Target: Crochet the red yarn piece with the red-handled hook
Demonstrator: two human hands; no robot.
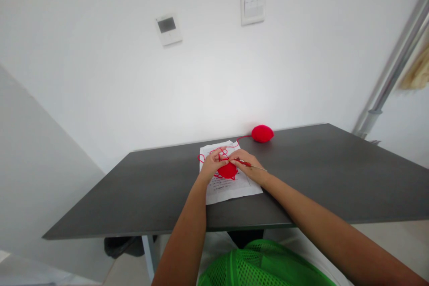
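A small red crocheted piece (227, 171) is pinched in my left hand (212, 163), with red yarn running around those fingers. My right hand (247, 163) is closed on a crochet hook (244, 162) with a red handle and a thin metal shaft sticking out toward the wrist. The fingertips of both hands meet at the top edge of the red piece, and the hook's tip is hidden there. Beneath the hands lies a white printed sheet (219, 196). Loose loops of red yarn (201, 157) rest on it to the left.
A ball of red yarn (262, 134) sits at the table's back edge, its strand leading to the hands. The dark table (150, 192) stands against a white wall holding a thermostat (168, 29) and a switch plate (253, 7). A black bag (125, 246) is below, on the left.
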